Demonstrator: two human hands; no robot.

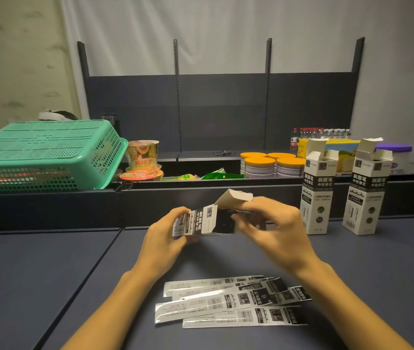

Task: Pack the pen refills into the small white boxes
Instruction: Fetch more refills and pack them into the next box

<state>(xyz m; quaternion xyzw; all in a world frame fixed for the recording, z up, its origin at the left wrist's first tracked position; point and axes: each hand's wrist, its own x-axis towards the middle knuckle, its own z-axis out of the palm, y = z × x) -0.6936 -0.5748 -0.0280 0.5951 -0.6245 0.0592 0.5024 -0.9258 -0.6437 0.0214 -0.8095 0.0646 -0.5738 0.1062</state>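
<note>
I note the left hand (pixel 161 236) gripping a box (pixel 201 221) held on its side above the table (pixel 49 274), long axis left to right, open flap toward the right hand (pixel 274 223). That hand's fingers curl at the mouth; whether they pinch a refill I cannot tell. The refills (pixel 231 303) lie flat just below both wrists, lengthwise left to right, nearer the right. Two open boxes (pixel 318 193) stand right of it. Nothing obstructs the reach.

Upturned green basket (pixel 44 152) at left, stacked noodle cups (pixel 142 157) beside it, orange-lidded tins (pixel 271 164), water bottles (pixel 320 134) behind, purple-lidded tub (pixel 394 154) far right, dark shelf rack (pixel 221 107)
</note>
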